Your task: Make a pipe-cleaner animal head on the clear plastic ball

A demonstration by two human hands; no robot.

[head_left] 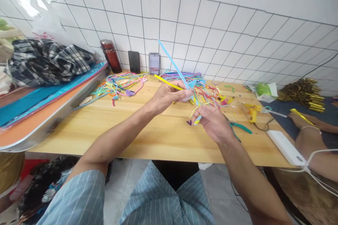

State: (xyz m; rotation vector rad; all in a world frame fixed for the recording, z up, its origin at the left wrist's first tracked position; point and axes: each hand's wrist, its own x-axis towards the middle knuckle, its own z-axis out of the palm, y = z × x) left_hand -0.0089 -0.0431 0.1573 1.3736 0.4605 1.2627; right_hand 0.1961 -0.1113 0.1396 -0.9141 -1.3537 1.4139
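Note:
My left hand (pixel 170 95) is closed in a pinch on a long light-blue pipe cleaner (pixel 173 64) that sticks up and to the left, together with a yellow pipe cleaner (pixel 166 81) pointing left. My right hand (pixel 212 121) is closed on the lower ends of the same blue and yellow strands, just below and right of the left hand. Both hands hover over the wooden table (pixel 148 130), close to a heap of coloured pipe cleaners (pixel 203 89).
A second heap of pipe cleaners (pixel 120 86) lies at the left, with a red bottle (pixel 111 56) and a phone (pixel 134 62) by the tiled wall. Teal pliers (pixel 241 127), a yellow glue gun (pixel 252 111) and a white power strip (pixel 286 147) lie at the right. Another person's hand (pixel 303 121) rests at the far right.

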